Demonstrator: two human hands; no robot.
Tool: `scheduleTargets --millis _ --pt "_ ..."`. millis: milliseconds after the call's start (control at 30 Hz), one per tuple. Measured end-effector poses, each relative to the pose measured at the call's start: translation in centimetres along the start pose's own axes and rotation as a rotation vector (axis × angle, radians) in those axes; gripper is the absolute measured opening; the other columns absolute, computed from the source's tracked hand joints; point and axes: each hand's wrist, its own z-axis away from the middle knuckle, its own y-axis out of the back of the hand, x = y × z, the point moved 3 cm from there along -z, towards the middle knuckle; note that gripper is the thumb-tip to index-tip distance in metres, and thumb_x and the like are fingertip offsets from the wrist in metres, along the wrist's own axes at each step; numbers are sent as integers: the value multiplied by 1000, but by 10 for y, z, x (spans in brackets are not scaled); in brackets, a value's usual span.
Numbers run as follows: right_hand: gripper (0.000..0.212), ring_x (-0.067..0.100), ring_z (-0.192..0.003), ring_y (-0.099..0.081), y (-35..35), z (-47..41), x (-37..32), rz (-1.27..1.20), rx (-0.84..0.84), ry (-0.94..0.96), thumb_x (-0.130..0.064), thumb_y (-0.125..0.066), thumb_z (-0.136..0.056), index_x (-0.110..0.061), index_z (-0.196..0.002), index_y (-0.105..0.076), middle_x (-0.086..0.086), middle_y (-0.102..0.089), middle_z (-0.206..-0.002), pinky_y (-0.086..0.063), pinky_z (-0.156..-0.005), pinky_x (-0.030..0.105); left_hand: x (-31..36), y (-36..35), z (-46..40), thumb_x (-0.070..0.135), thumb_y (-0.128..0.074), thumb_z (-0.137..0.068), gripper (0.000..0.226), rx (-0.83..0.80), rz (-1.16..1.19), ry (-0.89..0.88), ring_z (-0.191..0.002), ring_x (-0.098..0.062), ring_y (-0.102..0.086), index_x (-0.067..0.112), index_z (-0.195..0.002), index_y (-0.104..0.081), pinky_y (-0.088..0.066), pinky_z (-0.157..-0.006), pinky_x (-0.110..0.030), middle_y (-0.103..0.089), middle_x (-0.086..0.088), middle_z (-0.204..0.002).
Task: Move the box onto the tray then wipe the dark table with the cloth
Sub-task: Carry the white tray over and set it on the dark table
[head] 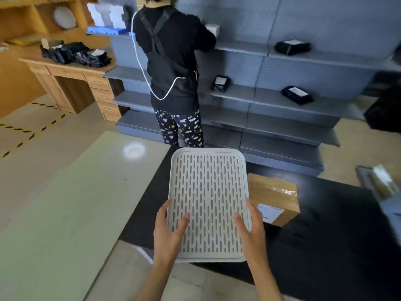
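Right now your left hand [171,232] and right hand [251,232] grip the slotted white tray [208,192] by its side rims, above the dark table [325,235]. It looks stiff and light. Just right of it sits the taped cardboard box [274,199]; that looks rigid, so take it by opposite sides.

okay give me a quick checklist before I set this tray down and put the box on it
1. Both hands on the tray: ok, left hand and right hand grip its two sides.
2. Tray empty: ok, nothing lies on it.
3. Box within reach: ok, it sits on the dark table just right of the tray.
4. Box closed: ok, taped shut, label facing you.
5. Free spot for the tray on the dark table: ok, bare surface near the box.
6. Cloth ready for wiping: cannot tell, none clearly in view.
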Motion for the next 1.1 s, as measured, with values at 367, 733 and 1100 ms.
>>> scheduleTargets --millis 367,733,1100 --pt "47 -5 -123 -55 227 -30 28 -44 223 -9 -60 -63 -87 -69 -129 -44 -40 -42 -133 -51 -101 36 68 -212 69 49 -84 -79 76 -193 69 -45 -131 -2 -53 47 -143 -45 -49 -108 -39 -53 23 -143" --pt "50 -22 -120 -46 413 -32 81 -19 341 -86 -41 -63 -98 -47 -144 -46 -38 -41 -136 -41 -99 22 97 -391 145 18 -76 -89 73 -402 15 -43 -131 -16 -55 37 -148 -39 -48 -110 -51 -53 9 -144" --pt "53 -10 -121 -50 493 -55 155 66 443 -259 -37 -61 -101 -39 -151 -43 -21 -44 -143 -40 -104 27 58 -509 157 21 -77 -86 72 -493 -58 68 -121 -6 -59 41 -144 -38 -51 -105 -46 -56 16 -134"
